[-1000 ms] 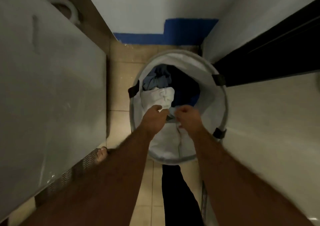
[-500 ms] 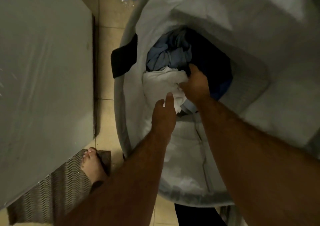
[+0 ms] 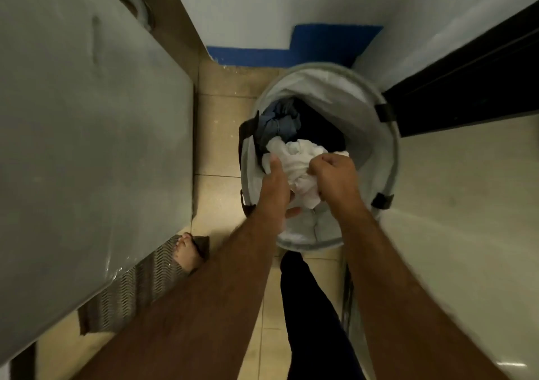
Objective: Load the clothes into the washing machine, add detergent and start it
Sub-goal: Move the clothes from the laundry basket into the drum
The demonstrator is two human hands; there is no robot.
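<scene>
Looking down, both my hands reach into a round hamper (image 3: 388,158) on the floor just ahead of me. My right hand (image 3: 335,175) is clenched into a fist around a bunched white cloth (image 3: 297,164), and my left hand (image 3: 275,187) presses flat against the cloth's left side, fingers (image 3: 274,165) mostly straight and thumb curled under it. Blue clothes (image 3: 280,123) lie deeper in the hamper beyond my hands, and the washer (image 3: 87,131) stands to the left of my left arm.
</scene>
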